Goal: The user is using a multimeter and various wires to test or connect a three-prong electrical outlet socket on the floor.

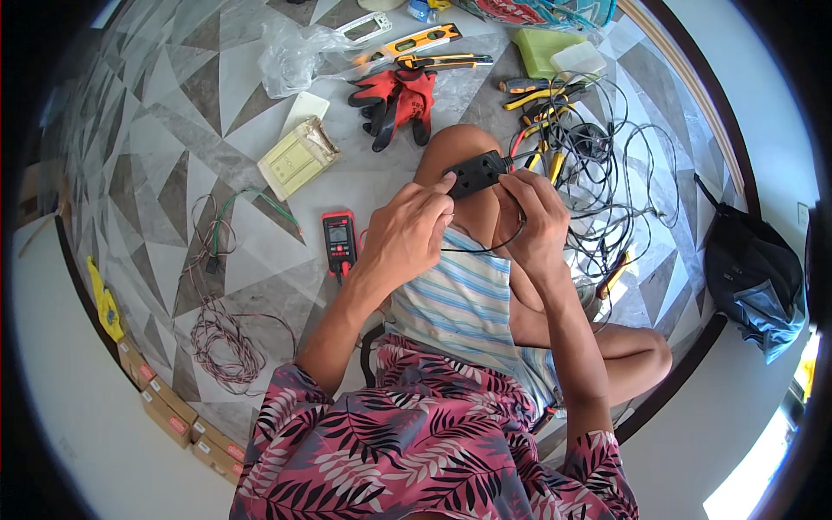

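A small black box like a power adapter [475,173], with dark marks or openings on its upper face, is held above my raised knee. My left hand [407,227] pinches its left end between thumb and fingers. At the other end, the closed fingers of my right hand [537,208] grip the corner where a cord comes out. A thin black cable [485,250] loops from the right hand toward the left one. Just left of my left wrist lies a red and black multimeter [340,240].
Tangled black cables [607,165] and several yellow-handled pliers [542,100] lie at right. Ahead are red and black gloves [399,100], a yellow spirit level [416,41] and a pale green box [299,160]. Coiled wire [225,347] sits at left, a black bag [754,260] far right.
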A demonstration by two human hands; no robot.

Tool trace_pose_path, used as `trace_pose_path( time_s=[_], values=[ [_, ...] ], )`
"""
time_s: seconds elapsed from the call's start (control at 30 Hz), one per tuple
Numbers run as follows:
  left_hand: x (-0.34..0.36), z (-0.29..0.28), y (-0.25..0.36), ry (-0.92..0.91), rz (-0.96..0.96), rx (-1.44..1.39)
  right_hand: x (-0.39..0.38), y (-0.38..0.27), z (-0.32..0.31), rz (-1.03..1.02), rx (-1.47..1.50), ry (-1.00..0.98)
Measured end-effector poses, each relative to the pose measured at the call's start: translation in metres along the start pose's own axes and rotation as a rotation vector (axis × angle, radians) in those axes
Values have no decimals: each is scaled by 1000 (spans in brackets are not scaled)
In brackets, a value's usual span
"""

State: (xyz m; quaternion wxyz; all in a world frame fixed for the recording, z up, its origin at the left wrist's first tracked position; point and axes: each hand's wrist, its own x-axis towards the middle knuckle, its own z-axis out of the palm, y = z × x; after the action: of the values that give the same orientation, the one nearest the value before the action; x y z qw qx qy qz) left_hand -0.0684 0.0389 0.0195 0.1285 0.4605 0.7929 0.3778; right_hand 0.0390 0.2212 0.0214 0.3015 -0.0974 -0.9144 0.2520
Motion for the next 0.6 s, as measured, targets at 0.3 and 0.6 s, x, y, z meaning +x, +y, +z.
trace_pose_path(
  time_s=[0.3,0.6],
  values=[
    [2,0,3,-2,-17,12,-1,9,8,-64,-24,-31],
    [1,-2,1,-3,-17,9,-2,5,7,-89,6,11]
  ],
)
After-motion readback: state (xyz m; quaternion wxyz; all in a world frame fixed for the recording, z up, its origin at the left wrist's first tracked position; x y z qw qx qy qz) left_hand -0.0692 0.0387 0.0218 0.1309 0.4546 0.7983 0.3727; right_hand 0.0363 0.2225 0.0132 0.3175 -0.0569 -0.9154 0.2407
